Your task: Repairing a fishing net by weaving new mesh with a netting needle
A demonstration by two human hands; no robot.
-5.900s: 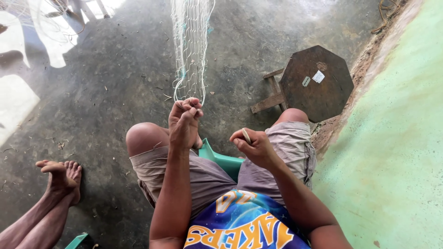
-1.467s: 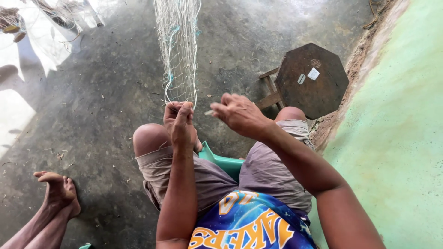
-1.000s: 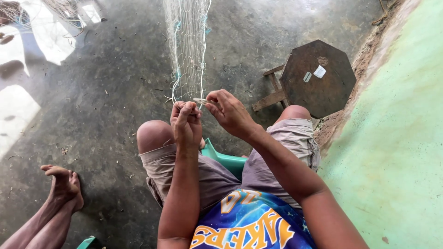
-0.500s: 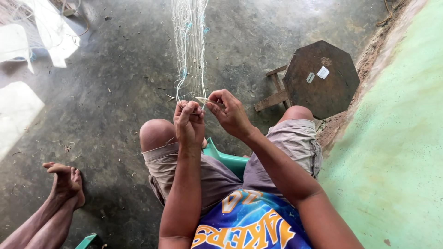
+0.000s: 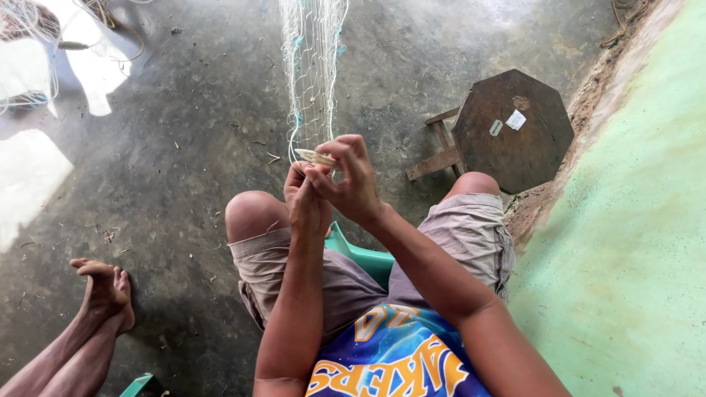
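Note:
A pale fishing net [image 5: 312, 66] with bits of green cord hangs stretched from the top of the view down to my hands. My left hand [image 5: 305, 202] is closed on the net's lower end above my left knee. My right hand [image 5: 351, 180] pinches a small pale netting needle [image 5: 312, 156] against the mesh, right beside the left hand's fingertips. I sit on a green plastic seat [image 5: 360, 254], knees apart.
A dark octagonal wooden stool [image 5: 511, 129] stands at the right by my right knee. A green wall [image 5: 640, 220] runs along the right. Another person's bare feet [image 5: 103, 294] rest on the concrete floor at lower left. More net lies at the top left [image 5: 29, 51].
My right hand has come from my lap up to the left hand at the net. Over the last half second it has closed tighter on the needle against the mesh.

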